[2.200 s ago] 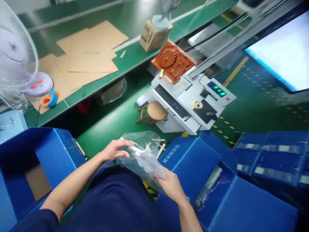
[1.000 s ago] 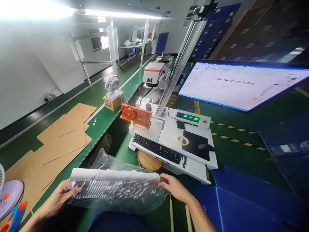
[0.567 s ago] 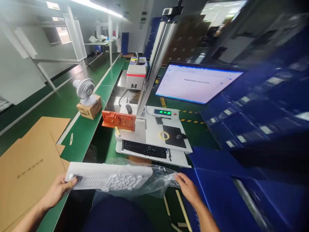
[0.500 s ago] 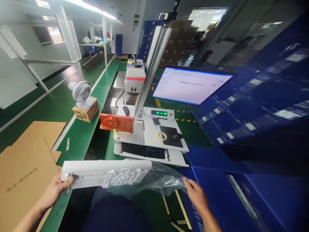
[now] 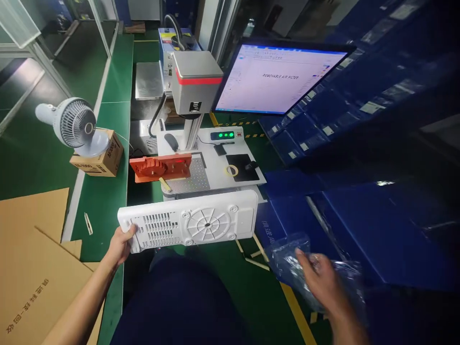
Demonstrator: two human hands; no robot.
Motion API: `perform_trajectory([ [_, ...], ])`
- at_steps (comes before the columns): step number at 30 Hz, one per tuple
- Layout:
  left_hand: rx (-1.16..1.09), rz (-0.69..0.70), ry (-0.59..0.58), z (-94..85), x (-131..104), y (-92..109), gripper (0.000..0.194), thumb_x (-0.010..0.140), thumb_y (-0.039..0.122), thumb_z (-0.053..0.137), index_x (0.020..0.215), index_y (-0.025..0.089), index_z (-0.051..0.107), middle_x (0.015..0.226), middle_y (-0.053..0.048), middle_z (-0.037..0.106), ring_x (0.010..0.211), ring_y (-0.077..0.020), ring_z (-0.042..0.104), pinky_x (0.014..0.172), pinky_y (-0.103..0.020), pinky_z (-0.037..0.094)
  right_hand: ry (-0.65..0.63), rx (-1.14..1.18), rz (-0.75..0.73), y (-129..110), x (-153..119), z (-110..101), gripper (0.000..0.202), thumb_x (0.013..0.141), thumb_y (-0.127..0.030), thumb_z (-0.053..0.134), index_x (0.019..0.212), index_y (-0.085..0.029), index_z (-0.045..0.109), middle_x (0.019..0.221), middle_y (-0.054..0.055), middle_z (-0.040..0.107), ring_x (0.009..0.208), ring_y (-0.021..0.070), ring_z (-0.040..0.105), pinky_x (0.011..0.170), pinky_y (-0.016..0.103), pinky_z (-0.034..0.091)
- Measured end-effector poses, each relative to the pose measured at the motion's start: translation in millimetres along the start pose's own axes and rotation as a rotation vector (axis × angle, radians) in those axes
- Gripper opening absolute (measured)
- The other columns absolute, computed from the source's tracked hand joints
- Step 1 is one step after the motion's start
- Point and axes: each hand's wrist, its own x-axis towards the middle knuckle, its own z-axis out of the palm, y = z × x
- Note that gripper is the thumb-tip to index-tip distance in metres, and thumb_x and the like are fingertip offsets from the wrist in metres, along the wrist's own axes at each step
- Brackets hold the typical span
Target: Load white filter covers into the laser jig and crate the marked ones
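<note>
A long white plastic panel [image 5: 215, 220] with slots and a round spoked pattern hangs in front of me, held near its left end by my left hand [image 5: 122, 244], thumb over the front face. Off to the right, my right hand [image 5: 323, 278] grips a crumpled clear plastic bag [image 5: 293, 254], apart from the panel. Beyond the panel, an orange-red fixture [image 5: 160, 167] rests at the left edge of a white machine table [image 5: 219, 177], beneath a grey laser head [image 5: 199, 86] with a red stripe.
A monitor [image 5: 280, 79] stands behind the machine table. On the green bench [image 5: 115, 120] at left, a white fan [image 5: 77, 124] sits on a small carton [image 5: 97, 163]. Flat cardboard [image 5: 32, 268] lies at lower left. Blue boxes [image 5: 388, 220] fill the right side.
The bag has come off the panel and moved right and away with my right hand. The panel now shows bare and more face-on. The camera view has tilted downward.
</note>
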Motion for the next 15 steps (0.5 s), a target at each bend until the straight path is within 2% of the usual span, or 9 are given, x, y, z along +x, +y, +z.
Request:
perform_trajectory([
  [2,0.009,0.010,-0.018,10.5,1.6,-1.4,0.063,0.058,0.053,0.106,0.099,0.013,0.082,0.099,-0.016,0.085,0.099,-0.0394,0.082,0.089,-0.049,0.071,-0.026,0.036,-0.023,-11.4,3.2,22.4,0.065,0.071,-0.083,0.057,0.107,-0.028,0.051,0.093,0.012,0.072,0.090,0.0378,0.069,0.084,0.050,0.057],
  [4,0.023,0.029,-0.029,21.8,-0.3,-1.6,0.062,0.058,0.055,0.106,0.095,0.013,0.081,0.097,-0.016,0.085,0.097,-0.0394,0.082,0.089,-0.050,0.070,-0.108,0.053,-0.098,-9.8,13.1,38.8,0.068,0.071,-0.083,0.057,0.109,-0.027,0.056,0.097,0.013,0.074,0.093,0.0372,0.071,0.087,0.049,0.056],
  [7,0.052,0.068,-0.040,40.1,-6.6,-0.4,0.062,0.059,0.059,0.105,0.094,0.013,0.082,0.095,-0.016,0.085,0.096,-0.0391,0.082,0.089,-0.051,0.070,-0.271,0.132,-0.264,-3.1,37.3,54.3,0.062,0.074,-0.087,0.060,0.088,-0.027,0.066,0.110,0.014,0.080,0.106,0.0378,0.073,0.098,0.049,0.056],
  [9,0.073,0.106,-0.039,52.4,-11.9,1.3,0.064,0.060,0.060,0.105,0.096,0.012,0.083,0.095,-0.017,0.085,0.096,-0.0397,0.082,0.088,-0.052,0.069,-0.307,0.295,-0.303,-6.5,55.3,63.6,0.061,0.073,-0.086,0.070,0.083,-0.026,0.069,0.127,0.015,0.080,0.119,0.0396,0.073,0.104,0.050,0.057],
  [11,0.081,0.149,-0.021,63.5,-18.3,2.8,0.067,0.059,0.062,0.105,0.098,0.011,0.084,0.094,-0.017,0.084,0.097,-0.0405,0.082,0.088,-0.052,0.069,-0.331,0.476,-0.297,-16.7,70.7,73.9,0.067,0.067,-0.081,0.083,0.103,-0.025,0.074,0.144,0.015,0.075,0.131,0.0403,0.070,0.107,0.049,0.060],
  [12,0.078,0.173,-0.008,68.5,-22.0,3.0,0.069,0.058,0.062,0.105,0.098,0.011,0.084,0.094,-0.017,0.084,0.098,-0.0409,0.082,0.088,-0.052,0.069,-0.366,0.538,-0.286,-23.0,76.8,79.3,0.077,0.064,-0.078,0.088,0.118,-0.026,0.072,0.148,0.015,0.072,0.136,0.0401,0.069,0.108,0.049,0.061],
  [13,0.072,0.199,0.008,73.1,-26.1,2.7,0.070,0.057,0.063,0.105,0.099,0.011,0.084,0.094,-0.017,0.084,0.099,-0.0411,0.082,0.088,-0.051,0.069,-0.416,0.573,-0.268,-29.4,81.7,84.8,0.089,0.061,-0.076,0.092,0.131,-0.026,0.068,0.149,0.016,0.071,0.138,0.0400,0.067,0.109,0.049,0.061],
  [15,0.057,0.256,0.040,82.0,-35.1,-0.5,0.071,0.058,0.063,0.105,0.101,0.012,0.084,0.096,-0.018,0.085,0.102,-0.0411,0.082,0.088,-0.050,0.068,-0.579,0.564,-0.239,-41.4,88.4,95.7,0.101,0.059,-0.077,0.095,0.139,-0.026,0.062,0.148,0.018,0.072,0.141,0.0412,0.066,0.112,0.052,0.060],
])
